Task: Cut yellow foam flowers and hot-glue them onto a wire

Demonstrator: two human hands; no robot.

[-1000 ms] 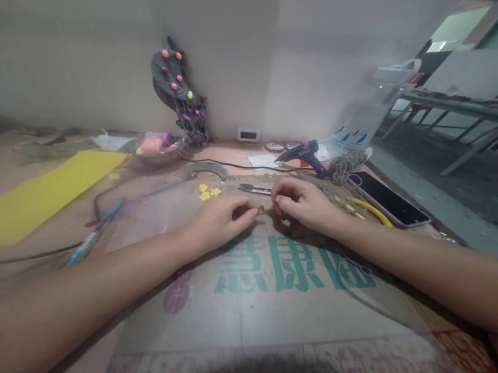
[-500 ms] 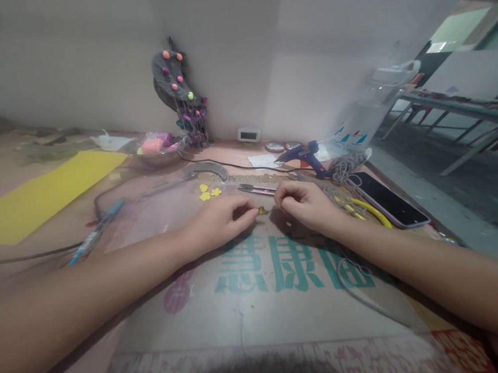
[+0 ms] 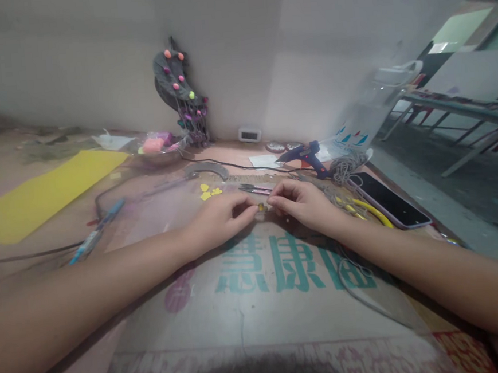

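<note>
Between the thumb and forefinger of my left hand (image 3: 229, 218) is a small yellow piece (image 3: 261, 207), too small to make out in detail. My right hand (image 3: 299, 200) faces it from the right, its thumb and forefinger pinched close to the piece; whatever they may hold is hidden. Just behind the fingertips lies a pointed metal tool (image 3: 249, 188), its far end covered by my right hand. Several yellow flower-shaped cutouts (image 3: 206, 194) rest on the printed plastic sheet (image 3: 200, 328), behind my left hand.
At the back right lie a blue glue gun (image 3: 304, 154), a bundle of grey yarn (image 3: 346, 166) and a phone (image 3: 390, 201). Yellow-handled tool parts (image 3: 371, 210) sit by my right wrist. A yellow sheet (image 3: 51, 193) and a pen (image 3: 93, 236) are on the left. A grey crescent ornament (image 3: 174, 80) stands against the wall.
My right hand drew slightly back from the yellow piece, then came in again so its fingertips are close to it. My left hand has kept its place and its pinch.
</note>
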